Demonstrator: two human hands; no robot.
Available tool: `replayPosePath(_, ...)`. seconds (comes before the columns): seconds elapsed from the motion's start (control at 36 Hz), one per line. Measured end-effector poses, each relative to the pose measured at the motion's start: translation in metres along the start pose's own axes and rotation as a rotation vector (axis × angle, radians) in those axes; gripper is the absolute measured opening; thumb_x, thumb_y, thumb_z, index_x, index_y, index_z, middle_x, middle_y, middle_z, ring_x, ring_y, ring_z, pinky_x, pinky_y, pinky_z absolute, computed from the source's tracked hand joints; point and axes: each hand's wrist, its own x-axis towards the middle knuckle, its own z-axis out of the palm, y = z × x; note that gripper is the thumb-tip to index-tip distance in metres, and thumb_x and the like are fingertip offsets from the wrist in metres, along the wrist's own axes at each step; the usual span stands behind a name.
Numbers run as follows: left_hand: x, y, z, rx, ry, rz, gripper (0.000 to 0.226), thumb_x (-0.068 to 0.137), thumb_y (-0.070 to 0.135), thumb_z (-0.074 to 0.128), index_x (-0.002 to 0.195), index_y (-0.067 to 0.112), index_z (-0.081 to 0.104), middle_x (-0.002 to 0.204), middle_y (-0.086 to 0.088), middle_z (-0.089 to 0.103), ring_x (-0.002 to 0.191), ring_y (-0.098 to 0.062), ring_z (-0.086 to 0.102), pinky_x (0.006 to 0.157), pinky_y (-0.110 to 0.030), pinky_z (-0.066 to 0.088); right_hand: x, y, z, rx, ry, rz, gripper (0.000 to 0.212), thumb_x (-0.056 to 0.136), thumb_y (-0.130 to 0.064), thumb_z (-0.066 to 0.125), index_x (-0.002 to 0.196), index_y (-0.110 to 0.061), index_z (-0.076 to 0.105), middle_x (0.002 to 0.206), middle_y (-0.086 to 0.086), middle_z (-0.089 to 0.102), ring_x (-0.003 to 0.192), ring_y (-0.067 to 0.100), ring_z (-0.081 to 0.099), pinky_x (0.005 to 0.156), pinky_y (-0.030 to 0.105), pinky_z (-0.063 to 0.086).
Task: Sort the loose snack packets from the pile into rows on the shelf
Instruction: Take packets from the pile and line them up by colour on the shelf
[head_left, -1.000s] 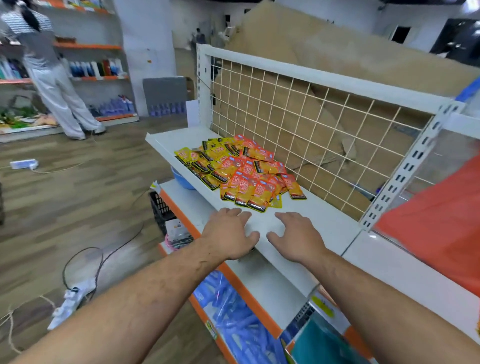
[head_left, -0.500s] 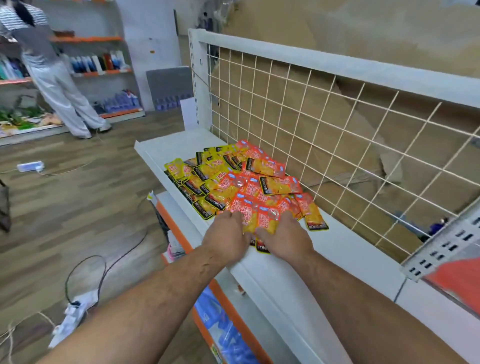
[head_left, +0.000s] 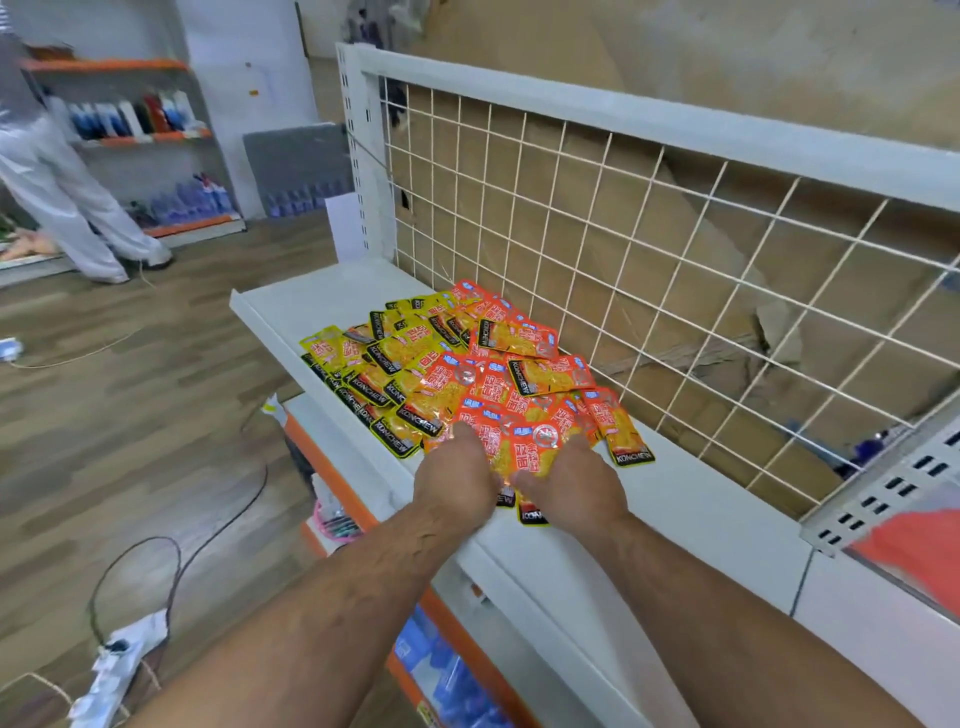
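Left hand, right hand side by side at near edge of pile on shelf; fingers stretched flat atop orange packets, clasping nothing.

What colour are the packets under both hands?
Orange-red, with a black KONCHEW band at the end; the head view shows these packets best.

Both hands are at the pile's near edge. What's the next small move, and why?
Probably pinch the nearest orange packet and slide it onto the bare shelf beside the pile. The left hand and right hand lie on that edge, the packets overlap loosely, and no row shows yet.
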Motion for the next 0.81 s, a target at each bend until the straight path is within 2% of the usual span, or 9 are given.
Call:
replayPosePath(0.11, -0.005, 0.003, -0.002, -0.042, -0.007, 0.011, 0.056, 0.084, 0.022, 0.071, 0.127, 0.007, 0.038, 0.125, -0.017, 0.051, 0.112, -0.033, 0.057, 0.086, -0.038, 0.048, -0.010, -0.002, -0.006, -0.001, 0.037, 0.046, 0.093, 0.080, -0.050, 0.073, 0.145, -0.007, 0.023, 0.124, 0.007, 0.063, 0.114, 0.031, 0.061, 0.086, 0.036, 0.049)
replayPosePath(0.19, -0.010, 0.006, -0.003, -0.031, -0.028, 0.032, 0.067, 0.081, 0.012, 0.069, 0.136, 0.002, 0.031, 0.129, -0.018, 0.048, 0.116, -0.033, 0.055, 0.091, -0.037, 0.047, -0.018, -0.003, -0.008, 0.059, 0.039, 0.091, 0.082, 0.084, -0.039, 0.071, 0.144, -0.008, 0.026, 0.126, 0.009, 0.062, 0.115, 0.032, 0.061, 0.090, 0.039, 0.051)
replayPosePath(0.28, -0.013, 0.001, -0.003, -0.056, -0.076, 0.053, 0.077, 0.080, 0.014, 0.068, 0.142, -0.004, 0.025, 0.128, -0.016, 0.057, 0.116, -0.031, 0.058, 0.092, -0.037, 0.048, -0.032, 0.003, -0.011, 0.125, 0.037, 0.161, 0.060, 0.086, -0.028, 0.067, 0.133, -0.007, 0.036, 0.125, 0.012, 0.062, 0.114, 0.033, 0.061, 0.086, 0.035, 0.050)
replayPosePath(0.33, -0.017, -0.002, -0.006, -0.071, -0.121, 0.068, 0.063, 0.080, 0.012, 0.067, 0.134, -0.003, 0.038, 0.125, -0.014, 0.059, 0.113, -0.029, 0.060, 0.088, -0.036, 0.050, -0.043, 0.009, -0.015, 0.157, 0.032, 0.197, 0.049, 0.087, -0.024, 0.066, 0.126, -0.007, 0.040, 0.124, 0.013, 0.061, 0.114, 0.033, 0.059, 0.080, 0.031, 0.045)
replayPosePath(0.36, -0.019, -0.002, -0.008, -0.064, -0.139, 0.084, 0.046, 0.079, 0.011, 0.066, 0.120, 0.002, 0.048, 0.119, -0.013, 0.061, 0.108, -0.028, 0.062, 0.083, -0.035, 0.052, -0.049, 0.012, -0.017, 0.171, 0.036, 0.211, 0.047, 0.087, -0.023, 0.066, 0.124, -0.006, 0.042, 0.124, 0.013, 0.061, 0.114, 0.032, 0.059, 0.079, 0.031, 0.044)
replayPosePath(0.42, -0.025, 0.000, -0.013, -0.032, -0.171, 0.121, 0.025, 0.078, 0.010, 0.065, 0.098, 0.008, 0.052, 0.110, -0.011, 0.064, 0.100, -0.027, 0.064, 0.075, -0.034, 0.053, -0.062, 0.019, -0.022, 0.189, 0.065, 0.249, 0.041, 0.086, -0.020, 0.067, 0.120, -0.006, 0.047, 0.121, 0.013, 0.061, 0.112, 0.031, 0.059, 0.077, 0.031, 0.044)
replayPosePath(0.5, -0.035, 0.005, -0.010, -0.078, -0.183, 0.171, 0.024, 0.080, 0.010, 0.062, 0.102, 0.004, 0.056, 0.108, -0.013, 0.064, 0.101, -0.030, 0.063, 0.073, -0.034, 0.050, -0.085, 0.032, -0.029, 0.265, 0.140, 0.310, 0.031, 0.085, -0.020, 0.070, 0.109, -0.011, 0.054, 0.113, 0.010, 0.064, 0.105, 0.029, 0.061, 0.078, 0.034, 0.048)
replayPosePath(0.69, -0.059, 0.029, -0.006, -0.405, -0.213, 0.142, 0.023, 0.088, 0.012, 0.061, 0.102, -0.005, 0.068, 0.106, -0.019, 0.069, 0.103, -0.036, 0.064, 0.088, -0.042, 0.054, -0.139, 0.065, -0.044, 0.486, 0.265, 0.413, 0.019, 0.080, -0.011, 0.072, 0.091, -0.016, 0.058, 0.094, 0.004, 0.066, 0.088, 0.022, 0.064, 0.079, 0.039, 0.054)
replayPosePath(0.81, -0.083, 0.046, -0.003, -0.492, -0.263, 0.104, 0.013, 0.087, 0.012, 0.065, 0.090, 0.000, 0.065, 0.105, -0.017, 0.068, 0.101, -0.033, 0.063, 0.084, -0.037, 0.051, -0.166, 0.081, -0.048, 0.560, 0.305, 0.428, 0.019, 0.078, -0.010, 0.074, 0.087, -0.017, 0.058, 0.093, 0.005, 0.068, 0.086, 0.022, 0.066, 0.079, 0.040, 0.056)
